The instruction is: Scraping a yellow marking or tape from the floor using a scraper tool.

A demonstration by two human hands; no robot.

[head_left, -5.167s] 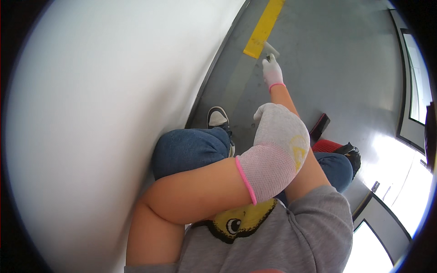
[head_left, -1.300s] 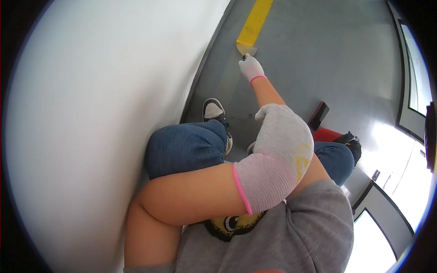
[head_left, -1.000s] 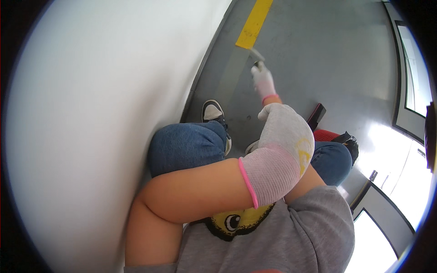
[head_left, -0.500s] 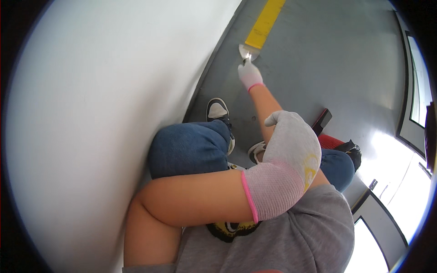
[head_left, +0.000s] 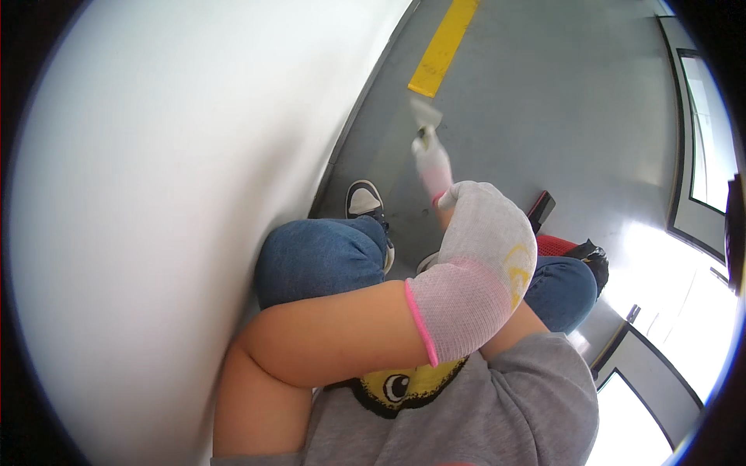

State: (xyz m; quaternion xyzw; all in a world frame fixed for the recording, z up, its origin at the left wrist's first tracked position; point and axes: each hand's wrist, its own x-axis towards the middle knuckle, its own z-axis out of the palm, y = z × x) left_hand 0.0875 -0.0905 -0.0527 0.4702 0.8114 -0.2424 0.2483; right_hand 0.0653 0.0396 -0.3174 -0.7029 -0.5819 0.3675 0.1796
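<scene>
Wall point(head_left: 155, 194) on the left, grey floor point(head_left: 559, 101) beyond, person crouched between.

Left hand point(head_left: 482, 256), gloved at centre, crosses the raised right forearm; whether its fingers grip anything cannot be told. Right hand point(head_left: 432, 161), gloved, reaches toward 12 o'clock, fingers closed on a blurred pale scraper point(head_left: 424, 116) just short of the yellow floor stripe point(head_left: 443, 48).

Blurred scraper point(head_left: 424, 116) in right hand point(head_left: 432, 161)
</scene>
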